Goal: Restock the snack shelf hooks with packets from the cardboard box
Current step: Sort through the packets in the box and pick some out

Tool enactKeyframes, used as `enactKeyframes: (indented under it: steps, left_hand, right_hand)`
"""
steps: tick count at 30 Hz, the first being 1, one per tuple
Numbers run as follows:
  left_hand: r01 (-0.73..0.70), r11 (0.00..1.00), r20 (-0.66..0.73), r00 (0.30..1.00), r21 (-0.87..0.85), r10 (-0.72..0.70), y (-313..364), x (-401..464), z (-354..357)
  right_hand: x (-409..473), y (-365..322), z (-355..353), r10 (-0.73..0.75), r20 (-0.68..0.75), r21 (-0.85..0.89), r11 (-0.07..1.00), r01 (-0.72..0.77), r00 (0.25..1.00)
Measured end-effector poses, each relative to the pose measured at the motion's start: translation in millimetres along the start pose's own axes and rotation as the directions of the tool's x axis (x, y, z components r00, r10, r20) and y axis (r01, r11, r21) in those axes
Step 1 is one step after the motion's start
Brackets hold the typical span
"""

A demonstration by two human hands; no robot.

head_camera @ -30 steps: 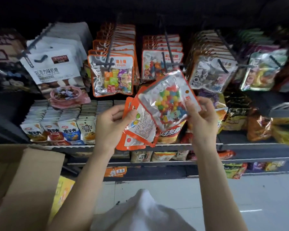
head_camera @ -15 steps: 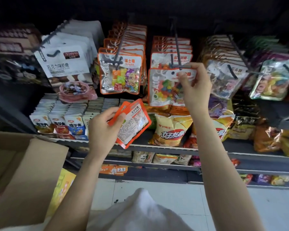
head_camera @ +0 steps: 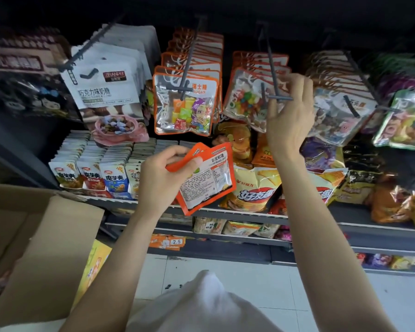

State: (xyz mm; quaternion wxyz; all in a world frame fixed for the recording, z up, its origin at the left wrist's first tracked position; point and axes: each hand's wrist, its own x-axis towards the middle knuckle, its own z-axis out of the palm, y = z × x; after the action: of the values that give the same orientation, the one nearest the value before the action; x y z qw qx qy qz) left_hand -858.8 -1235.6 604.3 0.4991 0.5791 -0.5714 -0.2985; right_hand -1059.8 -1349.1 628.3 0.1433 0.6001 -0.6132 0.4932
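Packets [head_camera: 206, 178] in my left hand [head_camera: 163, 180]: orange border, white back panel, black print. Hook packet [head_camera: 247, 101]: clear, orange trim, multicoloured sweets. Hooks [head_camera: 272, 68]: dark grey. Box [head_camera: 41, 248]: plain brown. Crisp bag [head_camera: 254, 188]: yellow, red lettering. Floor [head_camera: 249, 288]: white tile.

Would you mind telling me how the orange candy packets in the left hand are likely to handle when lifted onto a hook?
The orange packets probably feel light and floppy: the left hand holds several by one edge. Their glossy film may be slippery, so they could fan apart, as they seem to already.
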Motion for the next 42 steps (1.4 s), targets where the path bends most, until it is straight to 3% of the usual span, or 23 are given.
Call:
enactKeyframes:
  steps: [2,4,5,7,9,11,15,17,18,20,22,25,28,35,38,40,42]
  left_hand:
    - [0.068,0.994,-0.003,0.998,-0.082,-0.068,4.4,2.8,1.1]
    - [0.142,0.97,0.005,0.99,-0.196,-0.144,7.7,5.3,2.9]
    - [0.17,0.957,0.013,0.985,-0.236,-0.172,8.9,6.6,3.7]
    - [0.201,0.944,0.032,0.979,-0.263,-0.2,10.7,8.5,5.3]
    - [0.202,0.942,0.051,0.979,-0.269,-0.195,12.2,8.5,7.2]
    - [0.197,0.941,0.075,0.98,-0.274,-0.183,13.0,7.0,10.3]
    - [0.197,0.929,0.088,0.98,-0.312,-0.178,11.0,4.0,13.0]
    - [0.219,0.916,0.062,0.976,-0.336,-0.21,7.4,4.0,11.2]
    - [0.22,0.92,0.04,0.975,-0.323,-0.219,5.2,4.3,10.3]
    - [0.219,0.937,0.018,0.975,-0.273,-0.223,0.9,5.1,8.8]
    - [0.241,0.932,0.025,0.969,-0.271,-0.244,0.8,4.5,8.7]
    - [0.288,0.879,0.103,0.958,-0.38,-0.269,10.1,2.7,8.5]
    - [0.29,0.858,0.174,0.956,-0.424,-0.237,21.2,1.0,8.5]
    - [0.301,0.85,0.209,0.95,-0.433,-0.23,23.3,-0.8,1.2]
    - [0.259,0.893,0.252,0.952,-0.369,-0.172,23.7,-0.9,0.1]
    - [0.234,0.921,0.258,0.954,-0.313,-0.154,23.2,1.2,2.0]
    - [0.203,0.937,0.246,0.96,-0.286,-0.133,21.9,6.9,3.1]
  right_hand:
    - [-20.6,-7.4,-16.6,-0.031,0.018,0.174,0.984,0.028,0.999]
    - [-45.8,-13.2,-40.8,0.003,0.233,0.412,0.906,-0.102,0.972]
    - [-57.3,-16.2,-52.7,0.048,0.392,0.477,0.844,-0.247,0.919]
    - [-75.9,-18.3,-67.4,0.107,0.697,0.457,0.696,-0.554,0.709]
    - [-87.8,-14.8,-67.5,0.124,0.833,0.357,0.624,-0.695,0.54]
    - [-92.3,-13.7,-66.3,0.147,0.86,0.323,0.584,-0.745,0.488]
    - [-93.0,-8.0,-74.3,0.168,0.829,0.374,0.543,-0.752,0.533]
    - [-93.4,-6.0,-81.4,0.235,0.751,0.419,0.553,-0.72,0.617]
    - [-93.5,-7.2,-84.7,0.284,0.646,0.466,0.588,-0.661,0.708]
    - [-93.9,-11.7,-88.9,0.271,0.278,0.525,0.761,-0.382,0.922]
    - [-96.0,-16.9,-87.5,0.072,-0.033,0.455,0.889,-0.049,0.997]
    - [-104.2,-24.7,-75.5,-0.272,-0.149,0.312,0.899,0.307,0.951]
    - [-113.4,-28.4,-67.2,-0.457,-0.101,0.17,0.867,0.468,0.884]
    - [-119.0,-28.9,-68.2,-0.558,-0.032,0.049,0.828,0.559,0.829]
    - [-118.6,-28.4,-71.2,-0.572,-0.027,0.018,0.82,0.573,0.82]
    - [-119.2,-26.3,-70.8,-0.558,-0.001,0.039,0.829,0.558,0.83]
    - [-120.1,-22.0,-70.7,-0.515,0.121,0.16,0.854,0.496,0.848]
